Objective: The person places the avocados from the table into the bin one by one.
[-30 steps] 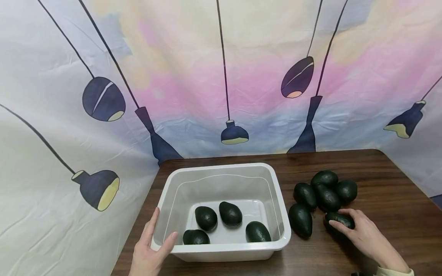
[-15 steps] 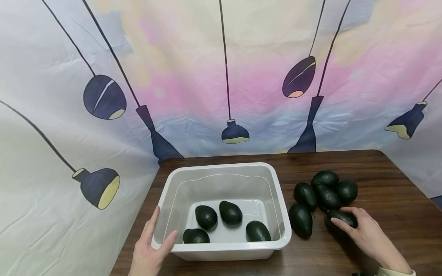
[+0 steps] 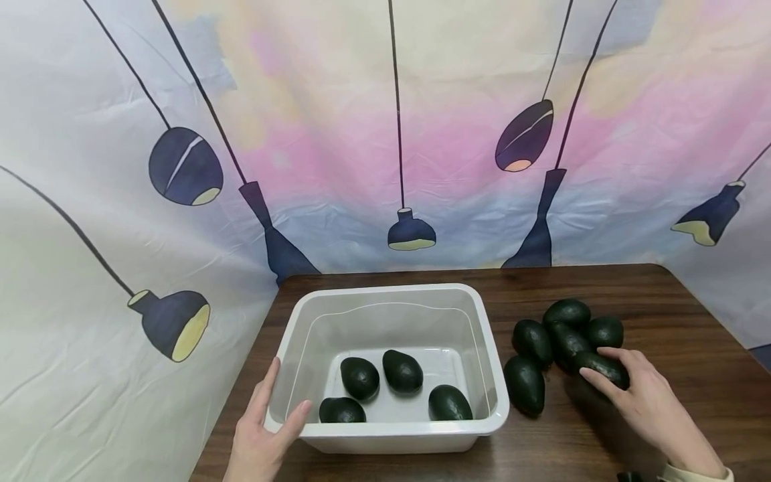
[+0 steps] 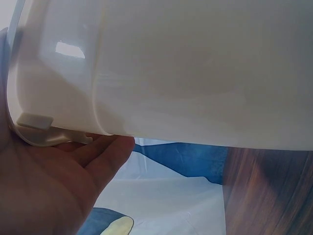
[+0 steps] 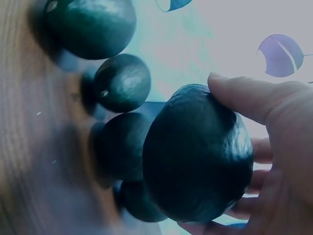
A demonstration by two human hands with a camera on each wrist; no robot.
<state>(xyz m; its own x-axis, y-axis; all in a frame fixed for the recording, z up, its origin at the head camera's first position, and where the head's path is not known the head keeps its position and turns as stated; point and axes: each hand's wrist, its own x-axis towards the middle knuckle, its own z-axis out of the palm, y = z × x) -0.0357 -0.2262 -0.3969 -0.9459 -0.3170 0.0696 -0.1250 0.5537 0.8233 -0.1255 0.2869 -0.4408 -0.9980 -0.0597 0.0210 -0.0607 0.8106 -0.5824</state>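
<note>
My right hand (image 3: 650, 398) grips a dark green avocado (image 3: 602, 369) between thumb and fingers, close by the front of a pile. The right wrist view shows this avocado (image 5: 195, 156) large against the palm, held off the wood. Several other avocados (image 3: 533, 343) lie bunched on the table just beyond and to its left. A white plastic bin (image 3: 397, 430) stands at the table's middle, with several avocados (image 3: 402, 373) on its floor. At the bin's front left corner rests my left hand (image 3: 258, 428), fingers extended along the left side and thumb over the front rim.
The dark wooden table (image 3: 680, 335) ends at a wall cloth (image 3: 337, 134) printed with hanging lamps. A small black object (image 3: 629, 476) shows at the bottom edge beside the right sleeve (image 3: 695, 474).
My right hand has raised the avocado and shifted it slightly right, with its shadow now apart from it. My left hand keeps its place on the bin's corner.
</note>
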